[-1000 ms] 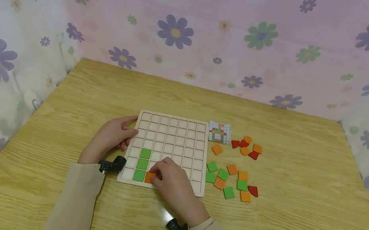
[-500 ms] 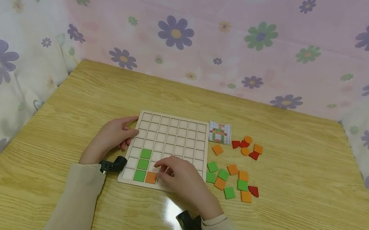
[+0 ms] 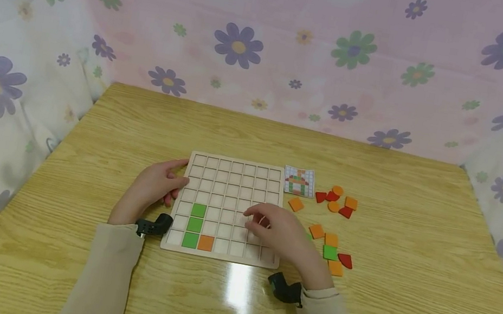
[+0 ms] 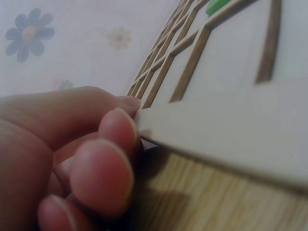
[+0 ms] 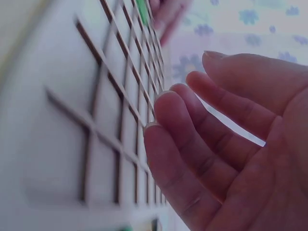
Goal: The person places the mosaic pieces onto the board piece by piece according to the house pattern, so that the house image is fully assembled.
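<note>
In the head view, a pale wooden grid board (image 3: 233,178) lies flat on the table. Three green square tiles (image 3: 194,225) stand in a column in its lower left cells, with one orange square tile (image 3: 205,243) beside the lowest. My left hand (image 3: 153,185) rests against the board's left edge, thumb and fingertips touching it, also visible in the left wrist view. Above the board's right side hovers my right hand (image 3: 281,230), fingers loosely bent, thumb apart and nothing between them; the right wrist view shows its bare fingers (image 5: 183,144). It hides most of the nearby green tiles.
A small printed pattern card (image 3: 299,181) lies at the board's upper right. Loose pieces spread right of the board: orange squares (image 3: 295,204), orange rounds (image 3: 333,207), red pieces (image 3: 345,261) and a green square (image 3: 330,252). Floral cloth (image 3: 279,46) hangs behind the table.
My right hand has let go of the orange tile, which now lies in its cell, and moved right and slightly away across the board. The left hand stays at the edge.
</note>
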